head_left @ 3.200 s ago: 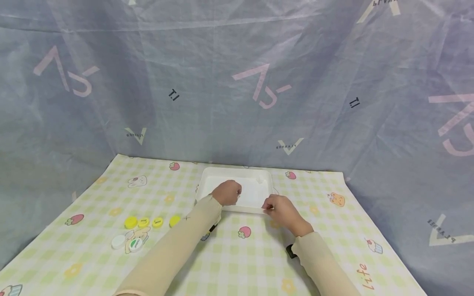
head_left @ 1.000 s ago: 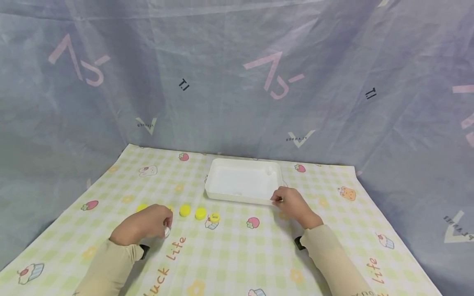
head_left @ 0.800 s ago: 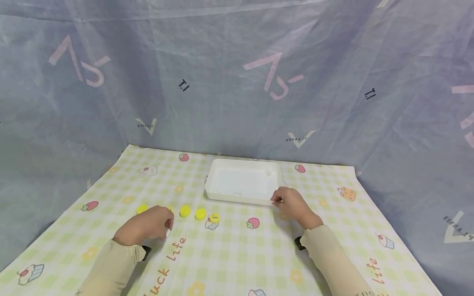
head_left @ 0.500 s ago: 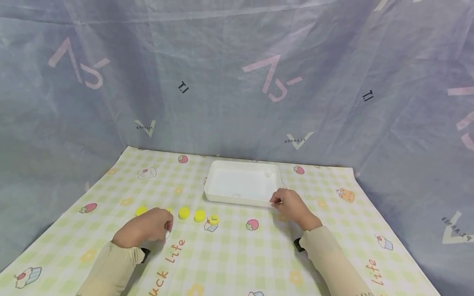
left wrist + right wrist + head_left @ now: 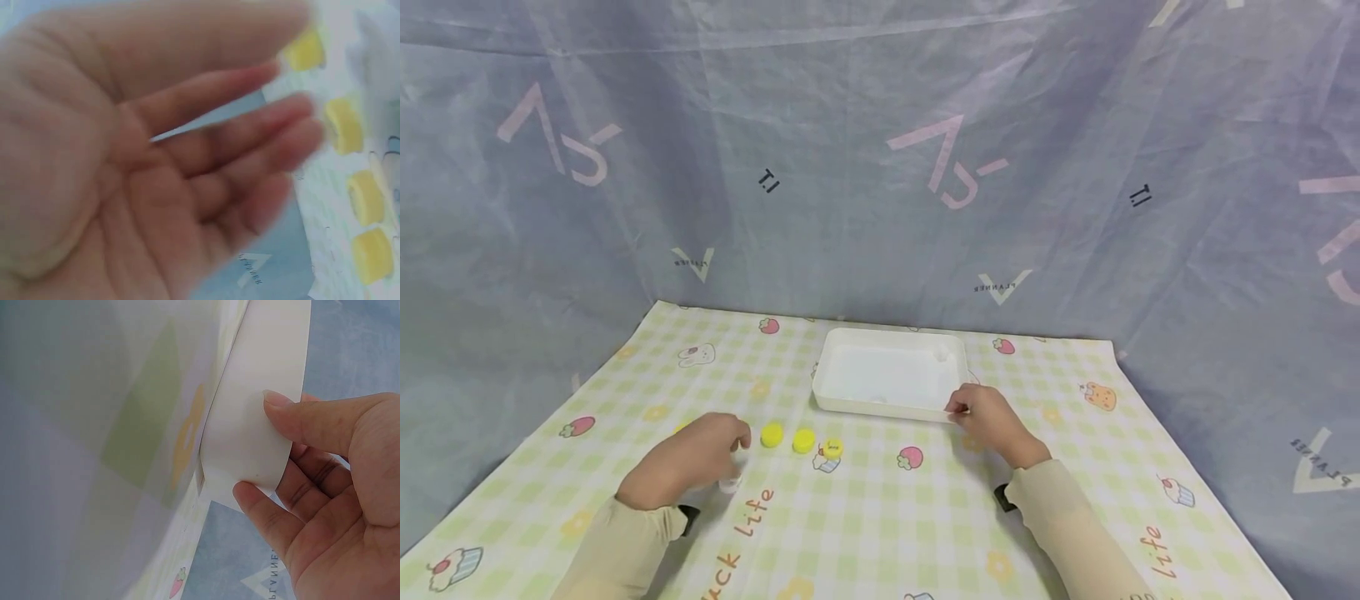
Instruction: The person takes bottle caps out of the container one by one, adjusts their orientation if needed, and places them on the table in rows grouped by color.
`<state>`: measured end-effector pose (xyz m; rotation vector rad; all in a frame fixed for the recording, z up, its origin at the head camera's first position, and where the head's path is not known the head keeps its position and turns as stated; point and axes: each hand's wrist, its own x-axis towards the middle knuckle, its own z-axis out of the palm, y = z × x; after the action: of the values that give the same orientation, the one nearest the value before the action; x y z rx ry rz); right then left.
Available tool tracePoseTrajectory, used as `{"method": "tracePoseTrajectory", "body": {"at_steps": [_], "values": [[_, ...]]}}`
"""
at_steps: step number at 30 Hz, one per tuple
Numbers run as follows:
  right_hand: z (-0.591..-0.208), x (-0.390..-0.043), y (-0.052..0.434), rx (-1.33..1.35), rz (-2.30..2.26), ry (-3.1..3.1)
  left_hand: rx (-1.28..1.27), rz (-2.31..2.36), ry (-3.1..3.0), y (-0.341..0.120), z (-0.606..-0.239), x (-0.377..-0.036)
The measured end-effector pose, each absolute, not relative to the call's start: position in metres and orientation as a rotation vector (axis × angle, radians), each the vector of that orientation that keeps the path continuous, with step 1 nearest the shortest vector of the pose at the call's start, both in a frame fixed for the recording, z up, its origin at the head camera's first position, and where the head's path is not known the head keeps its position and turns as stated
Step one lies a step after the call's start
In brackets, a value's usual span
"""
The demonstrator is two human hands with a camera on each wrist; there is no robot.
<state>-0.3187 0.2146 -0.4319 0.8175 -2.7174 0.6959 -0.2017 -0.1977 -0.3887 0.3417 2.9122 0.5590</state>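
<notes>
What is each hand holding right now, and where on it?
The right hand pinches the white tray at its near right corner. The left hand holds nothing: its fingers are spread open above the yellow caps.

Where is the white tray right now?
In the head view the white tray sits toward the far middle of the checked tablecloth, behind the yellow caps. The right hand pinches its near right corner.

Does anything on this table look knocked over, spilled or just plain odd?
Nothing stands out. The yellow caps lie in a tidy row beside the left hand, and the white tray sits flat, its corner pinched by the right hand.
</notes>
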Motion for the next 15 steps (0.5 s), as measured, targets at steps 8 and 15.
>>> {"method": "tracePoseTrajectory", "body": {"at_steps": [8,15], "values": [[-0.432,-0.320,0.213,0.819,0.674,-2.726,0.598,0.453,3.261,-0.188,-0.368,-0.205],[-0.433,-0.320,0.213,0.806,0.676,-2.739,0.824,0.386,3.322,-0.157,-0.345,-0.225]]}}
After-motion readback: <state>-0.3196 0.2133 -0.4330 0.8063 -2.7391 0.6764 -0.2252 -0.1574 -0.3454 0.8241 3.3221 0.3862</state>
